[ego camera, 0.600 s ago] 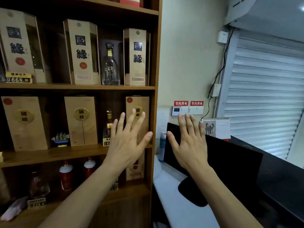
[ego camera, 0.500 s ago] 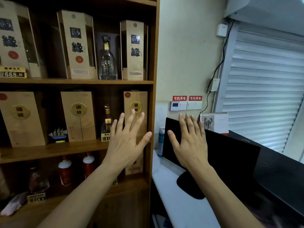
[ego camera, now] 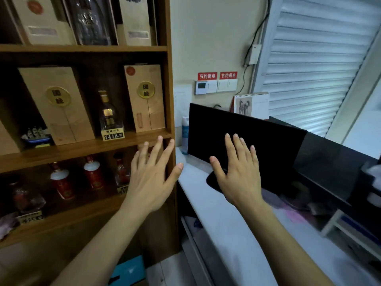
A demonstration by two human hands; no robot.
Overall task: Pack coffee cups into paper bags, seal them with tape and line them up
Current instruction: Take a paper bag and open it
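Left hand (ego camera: 151, 178), right hand (ego camera: 240, 178) empty, outstretched

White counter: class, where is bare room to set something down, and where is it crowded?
The white counter is bare in front of the black monitor, out to its near edge. Crowded: the far corner with the spray bottle, and the wooden shelves with boxes and bottles.

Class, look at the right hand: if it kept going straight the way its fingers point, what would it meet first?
Most likely the black monitor: the right hand is open, fingers pointing at its dark panel. Depth is unclear, so the gap cannot be judged.
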